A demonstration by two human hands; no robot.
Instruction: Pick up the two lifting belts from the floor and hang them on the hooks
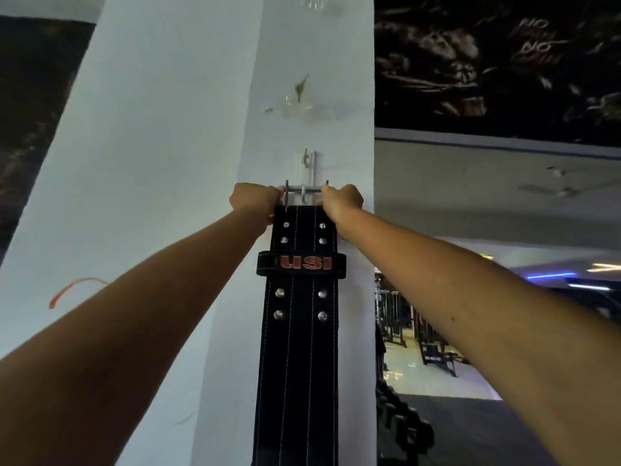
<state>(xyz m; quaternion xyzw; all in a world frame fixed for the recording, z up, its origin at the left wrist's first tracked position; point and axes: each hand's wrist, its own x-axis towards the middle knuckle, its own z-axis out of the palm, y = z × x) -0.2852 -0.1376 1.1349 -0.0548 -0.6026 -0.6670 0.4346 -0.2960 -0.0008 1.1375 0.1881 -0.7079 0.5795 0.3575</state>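
A black lifting belt [297,348] with white stitching, metal rivets and a red "USI" loop hangs straight down the white pillar. Its metal buckle [304,191] sits at the top, just under a clear wall hook [307,164]. My left hand [257,200] grips the belt's top left corner at the buckle. My right hand [342,200] grips the top right corner. Whether the buckle rests on a hook I cannot tell. A second belt is not in view.
The white pillar [201,163] fills the middle. Above the hook are remains of torn-off clear hooks [299,102]. A dark mural [497,62] is at the upper right. Gym machines [433,344] and a dumbbell rack [400,425] stand at the lower right.
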